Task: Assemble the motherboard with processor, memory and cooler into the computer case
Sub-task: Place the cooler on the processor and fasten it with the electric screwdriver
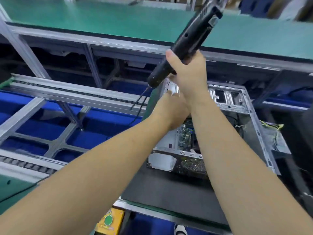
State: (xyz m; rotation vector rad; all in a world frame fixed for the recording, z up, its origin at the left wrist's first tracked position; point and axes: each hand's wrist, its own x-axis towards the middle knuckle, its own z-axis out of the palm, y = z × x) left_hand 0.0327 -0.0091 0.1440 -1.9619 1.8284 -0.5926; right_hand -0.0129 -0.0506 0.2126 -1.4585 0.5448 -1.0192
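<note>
1. I am seeing two bare forearms reaching in from the bottom edge, with no sleeve showing anywhere along them.
2. I am finding no glove on the right hand [189, 77]; its visible thumb is bare, with a short nail.
3. I am seeing the left hand [171, 109] bare too, largely hidden behind the right wrist, so I cannot be telling much of its fingers.
4. I am noticing no watch, band or strap on either wrist.
5. I am spotting the toe of a white shoe [180, 230] at the bottom edge; it is blurred, so I am leaving its details out.
</note>
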